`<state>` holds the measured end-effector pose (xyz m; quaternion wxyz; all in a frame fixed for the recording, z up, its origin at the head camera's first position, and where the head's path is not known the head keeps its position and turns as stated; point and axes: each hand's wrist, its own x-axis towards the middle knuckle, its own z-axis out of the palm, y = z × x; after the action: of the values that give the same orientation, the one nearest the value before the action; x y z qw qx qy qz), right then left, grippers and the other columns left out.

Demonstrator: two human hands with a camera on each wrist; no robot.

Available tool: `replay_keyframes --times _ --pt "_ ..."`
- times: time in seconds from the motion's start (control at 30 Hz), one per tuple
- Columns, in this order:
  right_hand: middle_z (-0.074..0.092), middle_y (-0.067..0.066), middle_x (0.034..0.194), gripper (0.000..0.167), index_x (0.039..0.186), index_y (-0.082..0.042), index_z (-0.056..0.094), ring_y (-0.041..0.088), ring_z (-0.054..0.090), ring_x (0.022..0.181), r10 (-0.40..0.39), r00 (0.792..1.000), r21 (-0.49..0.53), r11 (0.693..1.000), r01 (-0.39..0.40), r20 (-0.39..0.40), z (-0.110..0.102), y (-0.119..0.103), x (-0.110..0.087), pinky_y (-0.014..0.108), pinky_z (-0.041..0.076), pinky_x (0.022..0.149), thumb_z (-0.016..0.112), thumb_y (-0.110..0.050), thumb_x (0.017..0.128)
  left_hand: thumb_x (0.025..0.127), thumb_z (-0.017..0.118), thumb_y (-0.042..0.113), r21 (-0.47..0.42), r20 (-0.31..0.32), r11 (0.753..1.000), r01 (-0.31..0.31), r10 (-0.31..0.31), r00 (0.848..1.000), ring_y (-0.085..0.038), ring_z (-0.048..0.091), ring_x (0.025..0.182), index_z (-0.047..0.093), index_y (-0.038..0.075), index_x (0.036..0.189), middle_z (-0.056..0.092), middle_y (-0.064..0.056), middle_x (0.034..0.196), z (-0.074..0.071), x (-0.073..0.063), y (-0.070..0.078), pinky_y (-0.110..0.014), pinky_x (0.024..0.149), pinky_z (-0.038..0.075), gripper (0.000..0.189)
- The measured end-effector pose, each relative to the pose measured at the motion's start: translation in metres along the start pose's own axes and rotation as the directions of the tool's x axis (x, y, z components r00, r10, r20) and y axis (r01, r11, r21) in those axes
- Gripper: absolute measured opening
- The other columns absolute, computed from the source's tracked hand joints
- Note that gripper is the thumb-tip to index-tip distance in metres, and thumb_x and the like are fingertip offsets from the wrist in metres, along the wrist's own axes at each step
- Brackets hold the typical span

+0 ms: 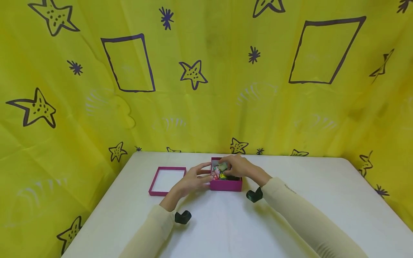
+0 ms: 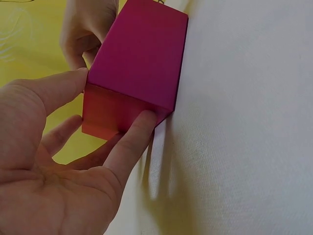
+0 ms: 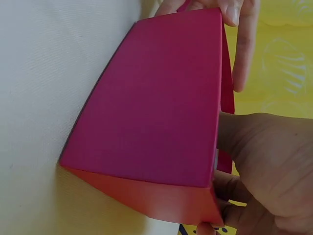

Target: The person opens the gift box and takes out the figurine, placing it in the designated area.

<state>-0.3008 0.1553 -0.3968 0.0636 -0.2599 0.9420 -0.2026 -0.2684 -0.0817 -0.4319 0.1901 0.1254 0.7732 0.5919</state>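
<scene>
An open magenta box [image 1: 226, 185] stands on the white table, holding small colourful things: a pink piece [image 1: 216, 174], a yellow one [image 1: 223, 176] and a pale green one [image 1: 222, 166]. Their kinds are too small to tell. My left hand [image 1: 192, 181] touches the box's left side, fingers spread and fairly straight, with the thumb at the top edge in the left wrist view. From the right, my right hand [image 1: 240, 166] reaches over the rim with its thumb and some fingers inside. The box wall [image 3: 146, 103] hides those fingertips in the right wrist view.
Left of the box lies a magenta-edged lid [image 1: 161, 194], its white inside facing up. A yellow curtain [image 1: 213, 114] with drawn starfish hangs behind the white table [image 1: 219, 229] and along its sides. Dark bands [image 1: 183, 217] sit near both wrists.
</scene>
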Motion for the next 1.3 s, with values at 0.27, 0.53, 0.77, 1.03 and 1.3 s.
replay_keyframes --times 0.27,0.53,0.77,1.03,1.3 --pt "0.064 0.002 0.086 0.036 0.124 -0.006 0.072 0.017 0.057 0.072 0.034 0.999 0.043 0.998 -0.035 0.023 -0.002 -0.001 0.002 0.025 0.053 0.060 0.081 -0.014 0.090 0.097 0.073 0.018 -0.027 0.010 0.999 -0.019 0.019 1.000 -0.033 0.062 0.124 0.041 0.019 0.159 0.049 -0.020 0.150 0.002 -0.002 0.002 -0.042 0.093 0.059 0.069" --pt "0.066 0.004 0.093 0.037 0.124 -0.006 0.072 0.017 0.058 0.073 0.026 0.999 0.035 0.999 -0.027 0.036 -0.003 -0.002 0.004 0.026 0.054 0.061 0.081 -0.015 0.090 0.097 0.073 0.017 -0.031 0.013 0.999 -0.029 0.029 0.999 -0.034 0.061 0.126 0.041 0.019 0.159 0.049 -0.020 0.150 0.002 -0.001 0.001 -0.042 0.092 0.059 0.069" --pt "0.068 0.007 0.101 0.038 0.123 -0.005 0.072 0.018 0.060 0.077 0.067 0.997 0.057 0.996 -0.069 0.040 -0.006 -0.004 0.005 0.028 0.056 0.065 0.082 -0.013 0.088 0.098 0.072 0.018 -0.021 0.027 0.999 -0.044 0.045 0.999 -0.036 0.055 0.133 0.040 0.019 0.159 0.048 -0.018 0.152 0.002 -0.001 0.001 -0.041 0.094 0.059 0.069" --pt "0.069 0.008 0.102 0.038 0.123 -0.004 0.072 0.017 0.059 0.075 0.062 0.998 0.058 0.996 -0.063 0.016 -0.007 -0.004 0.005 0.027 0.055 0.063 0.083 -0.013 0.088 0.098 0.072 0.019 -0.002 0.032 0.998 -0.057 0.057 0.998 -0.038 0.053 0.135 0.040 0.018 0.159 0.047 -0.018 0.153 0.002 -0.001 0.000 -0.041 0.095 0.058 0.068" --pt "0.066 0.009 0.095 0.039 0.124 -0.004 0.072 0.018 0.056 0.070 0.059 0.998 0.099 0.993 -0.058 -0.012 -0.014 -0.009 0.001 0.026 0.052 0.059 0.083 -0.010 0.087 0.099 0.072 0.020 0.020 0.027 0.998 -0.060 0.059 0.998 -0.040 0.055 0.132 0.041 0.020 0.159 0.049 -0.019 0.152 -0.001 -0.001 -0.003 -0.041 0.094 0.058 0.068"
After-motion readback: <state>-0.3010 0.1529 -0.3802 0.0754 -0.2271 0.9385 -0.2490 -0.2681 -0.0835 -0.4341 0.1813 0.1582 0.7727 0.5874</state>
